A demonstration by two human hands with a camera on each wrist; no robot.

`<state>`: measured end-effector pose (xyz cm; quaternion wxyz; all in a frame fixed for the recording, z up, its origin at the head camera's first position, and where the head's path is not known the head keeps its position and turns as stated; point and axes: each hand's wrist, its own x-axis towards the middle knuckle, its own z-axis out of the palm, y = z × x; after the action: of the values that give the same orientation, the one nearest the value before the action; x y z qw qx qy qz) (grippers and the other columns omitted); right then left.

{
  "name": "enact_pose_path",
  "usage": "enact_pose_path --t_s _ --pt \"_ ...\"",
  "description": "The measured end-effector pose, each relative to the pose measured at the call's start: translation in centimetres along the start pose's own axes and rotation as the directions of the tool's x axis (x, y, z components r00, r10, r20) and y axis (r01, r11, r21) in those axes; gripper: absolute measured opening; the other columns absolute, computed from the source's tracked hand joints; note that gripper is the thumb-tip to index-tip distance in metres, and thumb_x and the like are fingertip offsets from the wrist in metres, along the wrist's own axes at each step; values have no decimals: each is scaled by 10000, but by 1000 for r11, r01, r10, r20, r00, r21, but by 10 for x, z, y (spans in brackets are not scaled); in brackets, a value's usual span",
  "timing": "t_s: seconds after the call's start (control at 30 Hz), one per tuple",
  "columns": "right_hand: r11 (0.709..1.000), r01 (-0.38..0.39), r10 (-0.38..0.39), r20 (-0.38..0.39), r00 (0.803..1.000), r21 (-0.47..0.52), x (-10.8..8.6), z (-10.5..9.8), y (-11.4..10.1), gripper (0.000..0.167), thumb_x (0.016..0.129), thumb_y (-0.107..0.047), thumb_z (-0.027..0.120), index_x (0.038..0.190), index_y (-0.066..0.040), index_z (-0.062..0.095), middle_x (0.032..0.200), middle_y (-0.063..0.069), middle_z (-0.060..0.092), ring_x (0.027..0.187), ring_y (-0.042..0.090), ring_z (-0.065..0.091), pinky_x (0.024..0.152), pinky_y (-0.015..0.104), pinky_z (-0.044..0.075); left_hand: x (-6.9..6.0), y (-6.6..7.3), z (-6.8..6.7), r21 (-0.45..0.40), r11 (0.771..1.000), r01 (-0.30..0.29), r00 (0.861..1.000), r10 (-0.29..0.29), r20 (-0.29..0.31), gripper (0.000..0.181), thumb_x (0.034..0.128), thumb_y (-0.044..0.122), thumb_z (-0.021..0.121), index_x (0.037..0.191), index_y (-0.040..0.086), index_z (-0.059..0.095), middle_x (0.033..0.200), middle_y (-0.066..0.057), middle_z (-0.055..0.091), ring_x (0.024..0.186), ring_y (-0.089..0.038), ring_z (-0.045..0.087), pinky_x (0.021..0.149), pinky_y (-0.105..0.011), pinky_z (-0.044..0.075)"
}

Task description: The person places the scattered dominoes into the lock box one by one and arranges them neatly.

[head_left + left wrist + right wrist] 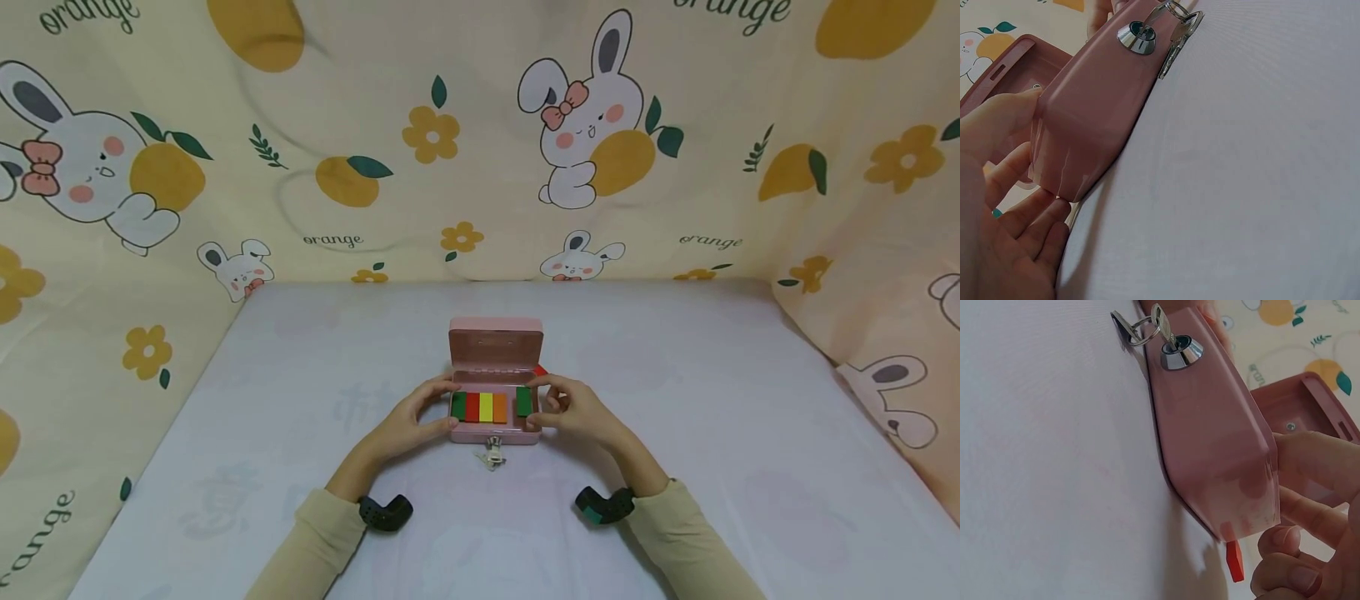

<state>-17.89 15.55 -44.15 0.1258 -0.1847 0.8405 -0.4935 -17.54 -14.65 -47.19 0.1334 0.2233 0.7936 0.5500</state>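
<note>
A pink metal cash box stands with its lid raised. Inside it, a green block, a red block, a yellow block and an orange block sit side by side from the left. Another green block is at the right end, apart from the row. My left hand grips the box's left end, thumb on the front corner and fingers along the side. My right hand reaches over the right wall and pinches that separate green block; the wall hides the fingertips in the right wrist view.
Keys hang from the lock on the box's front. A red piece lies on the table beside the box, by its back right corner. White cloth covers the table, and a printed curtain stands behind.
</note>
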Motion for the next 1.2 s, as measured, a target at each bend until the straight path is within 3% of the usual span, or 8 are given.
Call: enact_pose_path --t_s 0.5,0.83,1.2 --pt "985 5 -12 -39 999 -170 1 10 0 449 785 -127 754 1193 -18 602 712 67 456 658 105 406 554 182 316 -1 -1 1 -8 1000 3 1000 -3 -3 515 897 219 678 1365 138 480 1605 -99 276 1476 -354 285 1205 -595 214" --pt "975 1 -11 -46 999 -222 2 12 -3 458 770 -155 766 1181 -29 607 703 50 475 682 123 427 580 193 322 -1 1 0 3 999 33 999 -33 -3 527 897 262 678 1374 164 476 1608 -85 273 1485 -349 267 1204 -604 205" --pt "963 -18 12 -25 1000 -268 3 13 -6 463 781 -201 748 1196 -58 599 692 -4 488 678 117 444 577 198 341 -1 1 1 -4 1000 -1 1000 1 -8 511 899 199 674 1365 121 480 1609 -109 265 1477 -365 279 1201 -600 216"
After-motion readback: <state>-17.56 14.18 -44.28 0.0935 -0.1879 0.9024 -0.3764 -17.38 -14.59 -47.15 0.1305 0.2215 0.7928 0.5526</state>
